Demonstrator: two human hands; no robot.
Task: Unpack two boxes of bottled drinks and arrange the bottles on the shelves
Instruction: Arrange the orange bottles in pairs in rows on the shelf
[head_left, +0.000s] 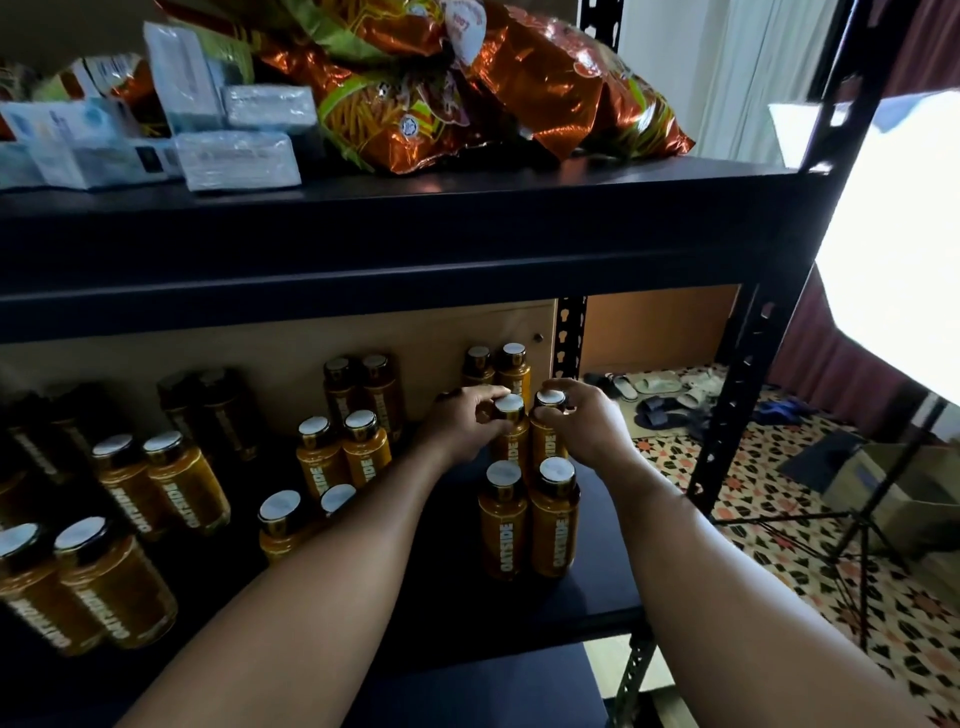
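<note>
Both hands reach into the black shelf (597, 587), working the right-hand column of bottles. Left hand (460, 428) pinches the cap of the left middle bottle (511, 426), fingers curled shut around its top. Right hand (582, 423) does the same on the right middle bottle (549, 421), thumb and fingers closed on the cap. The two bottles stand upright, touching side by side, between the far pair (498, 366) at the back wall and the near pair (527, 519) at the front. A cap grip probably makes sense here: neighbours crowd the bodies, so only the tops are free.

Likely step: setting or nudging this pair into line so the column stays in tidy twos, labels facing front. More orange bottles (130, 483) fill the shelf to the left in similar paired rows, several dim and blurred.

Upper shelf (467, 218) holds snack bags (467, 88) and white packets (239, 158), no drinks. An open cardboard box (909, 488) sits on the patterned floor, far right; contents not visible.
</note>
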